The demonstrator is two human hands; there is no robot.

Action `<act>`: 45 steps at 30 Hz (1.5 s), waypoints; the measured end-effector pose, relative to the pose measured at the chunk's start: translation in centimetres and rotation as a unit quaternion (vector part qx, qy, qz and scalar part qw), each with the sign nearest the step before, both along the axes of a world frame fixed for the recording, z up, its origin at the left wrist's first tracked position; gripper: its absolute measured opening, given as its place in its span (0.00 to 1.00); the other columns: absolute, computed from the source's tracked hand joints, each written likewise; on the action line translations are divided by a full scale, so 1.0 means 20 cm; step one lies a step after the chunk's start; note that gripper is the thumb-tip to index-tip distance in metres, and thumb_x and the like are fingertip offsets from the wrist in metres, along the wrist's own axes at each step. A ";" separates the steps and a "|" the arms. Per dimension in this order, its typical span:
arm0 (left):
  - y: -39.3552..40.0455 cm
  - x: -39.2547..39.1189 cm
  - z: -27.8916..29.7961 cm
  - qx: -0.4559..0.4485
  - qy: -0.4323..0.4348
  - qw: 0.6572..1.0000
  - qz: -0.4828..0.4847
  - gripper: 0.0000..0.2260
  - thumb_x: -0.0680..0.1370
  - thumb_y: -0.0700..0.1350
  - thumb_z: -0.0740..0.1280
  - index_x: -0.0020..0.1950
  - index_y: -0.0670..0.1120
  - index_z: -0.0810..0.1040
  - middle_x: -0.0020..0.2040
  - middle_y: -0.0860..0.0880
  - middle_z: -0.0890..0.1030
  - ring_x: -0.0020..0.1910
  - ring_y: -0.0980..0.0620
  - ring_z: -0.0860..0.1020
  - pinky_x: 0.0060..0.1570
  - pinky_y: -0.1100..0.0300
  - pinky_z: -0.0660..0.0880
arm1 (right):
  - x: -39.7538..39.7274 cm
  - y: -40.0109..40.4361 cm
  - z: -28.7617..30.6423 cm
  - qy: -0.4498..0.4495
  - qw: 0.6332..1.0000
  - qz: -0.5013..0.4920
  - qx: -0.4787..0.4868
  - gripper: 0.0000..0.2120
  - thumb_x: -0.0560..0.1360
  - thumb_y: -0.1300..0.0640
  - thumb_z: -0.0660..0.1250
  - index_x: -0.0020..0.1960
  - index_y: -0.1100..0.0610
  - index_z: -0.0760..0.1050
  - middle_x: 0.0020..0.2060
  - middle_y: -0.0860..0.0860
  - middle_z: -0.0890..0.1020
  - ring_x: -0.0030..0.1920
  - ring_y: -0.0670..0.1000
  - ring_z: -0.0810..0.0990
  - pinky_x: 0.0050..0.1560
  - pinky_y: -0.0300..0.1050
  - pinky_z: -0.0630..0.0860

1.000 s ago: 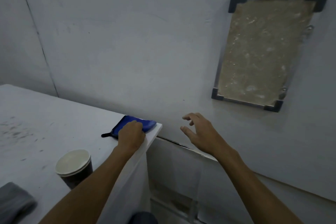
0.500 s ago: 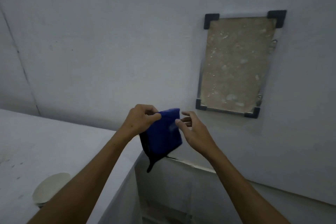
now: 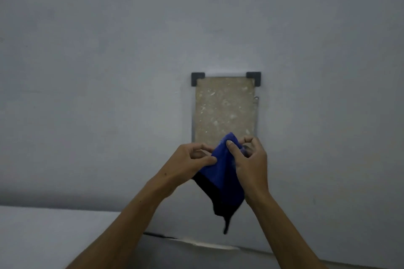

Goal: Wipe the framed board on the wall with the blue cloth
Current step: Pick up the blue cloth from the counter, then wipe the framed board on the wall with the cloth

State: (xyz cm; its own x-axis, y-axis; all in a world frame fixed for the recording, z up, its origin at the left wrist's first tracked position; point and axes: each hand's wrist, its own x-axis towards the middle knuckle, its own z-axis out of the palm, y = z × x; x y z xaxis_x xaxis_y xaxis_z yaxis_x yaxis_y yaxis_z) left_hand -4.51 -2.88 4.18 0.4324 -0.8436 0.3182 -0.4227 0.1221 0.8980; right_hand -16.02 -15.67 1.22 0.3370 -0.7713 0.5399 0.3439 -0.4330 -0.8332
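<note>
Blue cloth [image 3: 225, 172] held up in the air between both hands, in front of the lower edge of the framed board [image 3: 225, 111]. Contact between cloth and board surface cannot be judged from this angle. Cloth bunched at the top, hanging below the grip in a loose fold; dark band along the lower edge, narrowing to a thin black tail directly beneath the hands.

Left hand [image 3: 192, 159] pinching the cloth's left edge, thumb laid over the fabric, fingers curled in behind. Right hand [image 3: 251, 164] gripping the upper right part of the cloth, thumb pressed flat across the front face, index finger arched over the top, remaining fingers curled round the back. Both hands closed on the fabric, close together, with the cloth's peak rising just above and between them.

Board mounted upright on the wall [image 3: 109, 72] directly above and behind the grip. Tan, speckled panel with pale blotches; thin metal frame; dark corner caps visible at the two upper corners. Lower corners hidden behind hands and cloth. Small fitting on the right frame edge, detail too small to make out.

Pale surface [image 3: 43, 236] below and to the left of the grip, partly covered by the left forearm. Pale strip along the wall base beneath the hands.
</note>
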 end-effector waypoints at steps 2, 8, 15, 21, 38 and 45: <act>-0.09 -0.07 0.05 -0.024 -0.005 1.000 -0.011 0.03 0.77 0.47 0.73 0.50 0.52 0.86 0.46 0.50 0.88 0.45 0.51 0.87 0.39 0.63 0.81 | -0.05 -0.06 0.08 0.003 0.998 -0.043 -0.039 0.08 0.77 0.48 0.70 0.46 0.48 0.72 0.34 0.50 0.81 0.35 0.48 0.80 0.35 0.43 0.74; -0.36 -0.23 0.18 -0.112 -0.036 0.993 -0.022 0.06 0.76 0.46 0.73 0.50 0.55 0.87 0.45 0.56 0.88 0.46 0.59 0.86 0.40 0.68 0.80 | -0.17 -0.22 0.29 0.029 0.993 -0.069 -0.095 0.12 0.77 0.45 0.69 0.55 0.50 0.73 0.46 0.44 0.81 0.42 0.42 0.83 0.38 0.31 0.78; -0.54 -0.24 0.30 -0.016 -0.113 0.981 -0.159 0.09 0.78 0.47 0.71 0.53 0.62 0.85 0.49 0.57 0.87 0.49 0.55 0.86 0.41 0.63 0.82 | -0.27 -0.46 0.44 0.043 0.974 -0.101 -0.199 0.05 0.78 0.54 0.70 0.51 0.54 0.77 0.41 0.49 0.83 0.38 0.44 0.83 0.39 0.35 0.79; -0.61 -0.05 0.63 -0.098 -0.322 0.942 0.004 0.06 0.78 0.47 0.71 0.53 0.48 0.86 0.43 0.53 0.86 0.39 0.58 0.84 0.38 0.65 0.81 | -0.26 -0.59 0.58 0.113 0.921 -0.142 -0.345 0.08 0.76 0.52 0.71 0.54 0.52 0.79 0.43 0.43 0.82 0.39 0.37 0.80 0.41 0.25 0.75; -0.61 0.37 0.90 -0.186 -0.465 0.852 0.153 0.06 0.75 0.46 0.75 0.51 0.49 0.87 0.46 0.52 0.84 0.44 0.57 0.81 0.50 0.61 0.80 | -0.09 -0.59 0.77 0.243 0.735 -0.314 -0.550 0.09 0.81 0.53 0.64 0.52 0.57 0.79 0.42 0.51 0.77 0.35 0.47 0.73 0.33 0.42 0.76; -0.62 0.40 0.90 -0.172 -0.448 0.866 0.142 0.06 0.75 0.47 0.75 0.51 0.50 0.87 0.46 0.53 0.84 0.44 0.57 0.81 0.51 0.58 0.81 | -0.08 -0.59 0.86 0.239 0.732 -0.343 -0.539 0.08 0.81 0.52 0.64 0.52 0.55 0.79 0.43 0.50 0.78 0.35 0.48 0.74 0.33 0.46 0.78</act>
